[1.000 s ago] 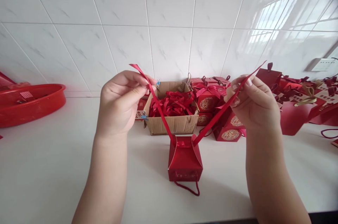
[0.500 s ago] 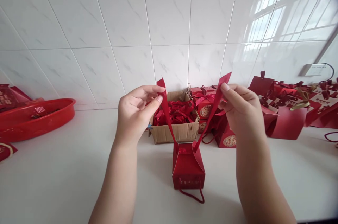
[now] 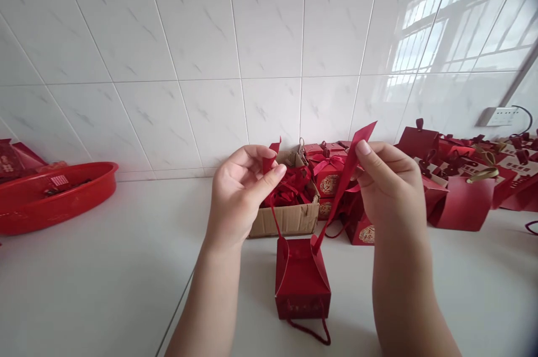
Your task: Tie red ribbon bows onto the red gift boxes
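Grips pinched, left hand and right hand hold ribbon ends, best tensioned evenly over the box.

From where I stand, glossy white tiles with grey veins cover the wall, stretching far left of the white socket strip. A dark cable curls at the strip's right end. Above it, and to its left, gleams a barred window's reflection, bright with daylight. Below the strip, a pale surface spreads leftward.
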`<action>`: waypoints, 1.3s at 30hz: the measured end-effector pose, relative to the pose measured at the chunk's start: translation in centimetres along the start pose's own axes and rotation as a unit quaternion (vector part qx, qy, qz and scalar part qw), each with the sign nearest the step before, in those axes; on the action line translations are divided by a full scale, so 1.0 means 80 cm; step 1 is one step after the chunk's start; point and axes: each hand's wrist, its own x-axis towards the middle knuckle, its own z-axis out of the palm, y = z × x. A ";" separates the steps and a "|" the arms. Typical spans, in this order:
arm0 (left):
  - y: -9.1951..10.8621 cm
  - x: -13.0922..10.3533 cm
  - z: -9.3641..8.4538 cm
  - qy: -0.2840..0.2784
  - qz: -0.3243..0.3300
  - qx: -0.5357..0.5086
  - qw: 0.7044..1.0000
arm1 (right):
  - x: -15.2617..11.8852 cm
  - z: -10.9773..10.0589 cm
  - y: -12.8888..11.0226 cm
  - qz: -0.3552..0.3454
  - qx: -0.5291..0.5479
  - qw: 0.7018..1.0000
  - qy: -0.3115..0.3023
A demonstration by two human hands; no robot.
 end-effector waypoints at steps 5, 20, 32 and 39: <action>0.001 0.005 -0.005 0.004 -0.024 -0.017 1.000 | 0.003 0.000 0.003 -0.004 0.012 1.000 -0.009; 0.006 0.004 0.003 0.074 0.046 0.091 0.992 | 0.000 0.002 0.002 -0.017 -0.016 1.000 0.008; -0.001 0.007 0.011 0.171 0.142 0.098 0.970 | -0.004 0.008 0.000 -0.035 -0.051 0.997 0.053; -0.008 0.010 0.015 0.189 0.171 0.104 0.961 | -0.004 0.012 0.001 -0.049 -0.071 0.995 0.050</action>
